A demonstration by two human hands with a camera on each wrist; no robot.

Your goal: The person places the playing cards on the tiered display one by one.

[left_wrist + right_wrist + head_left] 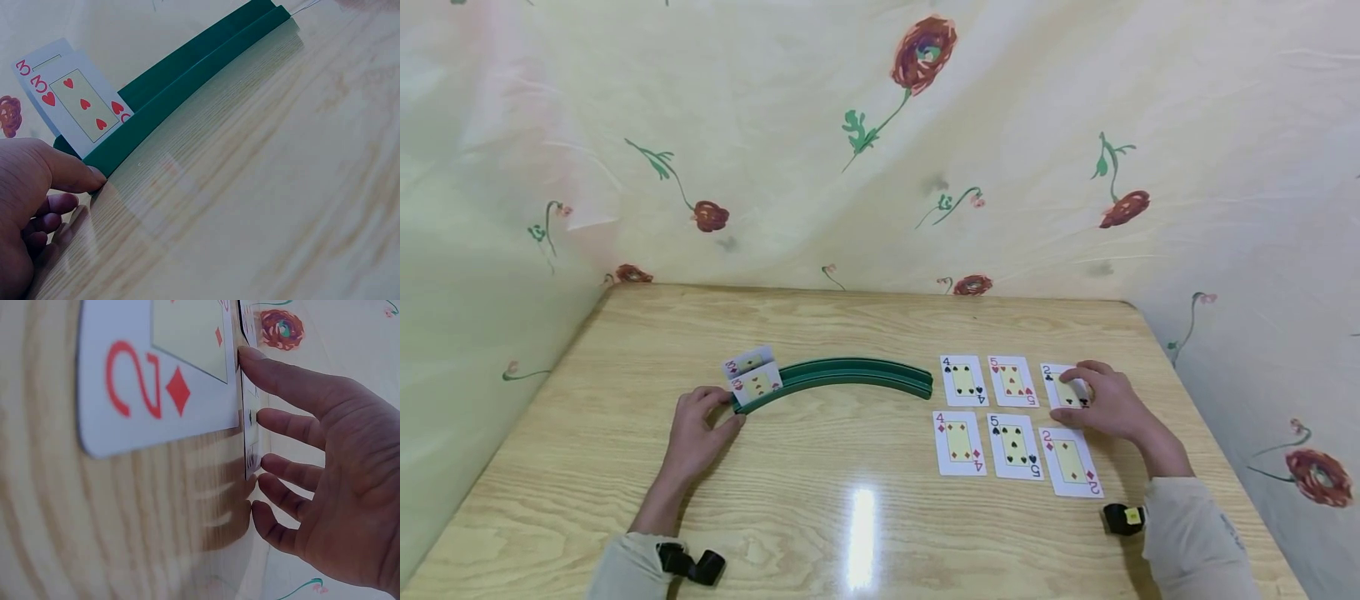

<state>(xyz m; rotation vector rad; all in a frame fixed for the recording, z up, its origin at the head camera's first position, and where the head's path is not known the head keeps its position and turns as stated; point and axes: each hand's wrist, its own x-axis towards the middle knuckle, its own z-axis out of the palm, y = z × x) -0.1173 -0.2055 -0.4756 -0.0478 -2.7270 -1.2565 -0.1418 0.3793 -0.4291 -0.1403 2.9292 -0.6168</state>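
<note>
A curved green card holder [850, 372] lies on the table, its left end pinched by my left hand [696, 433]. The thumb is at its front corner. The three of hearts [87, 103] stands in the groove at that end, overlapping another red three [62, 47] behind it. On the right side, my right hand [1108, 404] is over a black two [1060, 379], fingers spread and fairly straight. Its fingertips touch the card, the thumb at the near edge and the other fingers across its face. The two of diamonds [1071, 462] lies face up just nearer to me.
To the left of the twos lie the four of spades [964, 381], five of hearts [1013, 382], four of diamonds [959, 443] and five of spades [1015, 447], face up in two rows. A flower-patterned cloth [775, 167] rises behind the wooden table [737, 500].
</note>
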